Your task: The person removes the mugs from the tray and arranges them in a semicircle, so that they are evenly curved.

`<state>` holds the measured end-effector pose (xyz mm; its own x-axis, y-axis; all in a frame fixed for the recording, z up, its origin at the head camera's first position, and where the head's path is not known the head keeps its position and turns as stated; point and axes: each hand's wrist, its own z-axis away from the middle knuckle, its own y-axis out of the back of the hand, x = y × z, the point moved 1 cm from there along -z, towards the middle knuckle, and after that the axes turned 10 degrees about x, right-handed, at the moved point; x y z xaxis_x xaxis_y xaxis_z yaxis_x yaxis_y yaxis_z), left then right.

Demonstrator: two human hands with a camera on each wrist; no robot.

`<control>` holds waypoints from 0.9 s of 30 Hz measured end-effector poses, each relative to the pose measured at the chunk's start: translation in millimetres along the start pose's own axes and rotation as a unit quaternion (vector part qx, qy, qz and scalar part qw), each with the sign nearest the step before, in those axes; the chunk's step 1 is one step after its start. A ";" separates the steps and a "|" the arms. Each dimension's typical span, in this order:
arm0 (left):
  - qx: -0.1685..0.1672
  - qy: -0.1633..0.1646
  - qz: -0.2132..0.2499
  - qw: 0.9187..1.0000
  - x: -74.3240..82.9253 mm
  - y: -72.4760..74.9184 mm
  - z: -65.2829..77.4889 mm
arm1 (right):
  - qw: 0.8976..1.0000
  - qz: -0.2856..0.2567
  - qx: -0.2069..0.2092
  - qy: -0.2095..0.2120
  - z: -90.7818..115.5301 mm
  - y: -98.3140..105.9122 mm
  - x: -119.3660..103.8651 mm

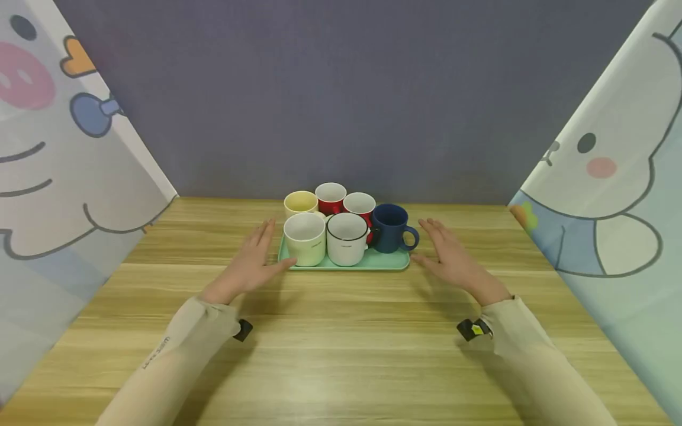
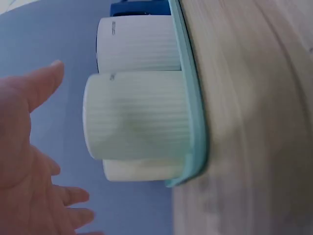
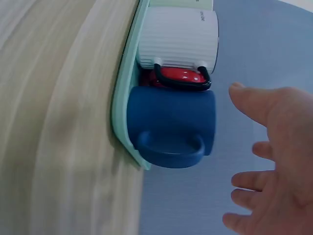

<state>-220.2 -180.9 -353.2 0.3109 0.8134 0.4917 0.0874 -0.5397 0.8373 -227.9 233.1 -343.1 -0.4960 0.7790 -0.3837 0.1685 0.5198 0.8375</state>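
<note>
A mint-green tray on the wooden table carries several mugs. In its front row are a pale green ribbed mug, a white mug with a black rim and handle, and a dark blue mug. Behind them stand a yellow mug and two red mugs with white insides, one red mug farthest back, the other red mug partly hidden. My left hand spreads beside the tray's left end, near the pale green mug. At the opposite end my right hand is spread near the blue handle. Both hold nothing.
A dark grey panel rises behind the table's back edge. Cartoon-printed sheets flank the table, a left sheet and a right sheet. Bare wooden tabletop lies in front of the tray, between the forearms.
</note>
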 end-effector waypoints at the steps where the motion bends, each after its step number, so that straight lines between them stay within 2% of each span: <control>1: -0.005 0.011 0.021 1.000 -3.9 -0.9 0.9 | 1.000 -0.009 0.006 -0.001 0.0 -1.7 1.9; 5: -0.026 0.060 0.093 0.993 -19.6 -4.8 5.2 | 0.999 -0.038 0.026 -0.011 1.0 -10.5 8.2; 8: -0.037 0.080 0.123 0.988 -30.4 -7.1 6.7 | 0.997 -0.062 0.044 -0.025 0.3 -18.2 12.5; 11: -0.063 0.105 0.148 0.981 -38.3 -9.8 6.2 | 0.993 -0.090 0.065 -0.042 -1.9 -25.1 17.0; 14: -0.089 0.143 0.184 0.968 -45.3 -13.9 4.1 | 0.988 -0.112 0.085 -0.057 -4.6 -31.1 21.2; 18: -0.113 0.181 0.243 0.946 -54.5 -20.5 -1.5 | 0.985 -0.124 0.103 -0.065 -7.0 -38.5 25.9; 24: -0.159 0.201 0.307 0.917 -65.3 -30.3 -16.2 | 0.981 -0.139 0.115 -0.070 -12.1 -45.2 29.7; 27: -0.172 0.207 0.322 0.908 -69.3 -33.1 -21.6 | 0.978 -0.151 0.122 -0.075 -16.1 -48.1 31.2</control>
<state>-265.1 -214.7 -409.8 -0.1952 0.4041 0.8936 -0.3095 -0.8900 0.3349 -265.2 226.8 -389.1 -0.4267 0.6107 -0.6670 0.2405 0.7876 0.5672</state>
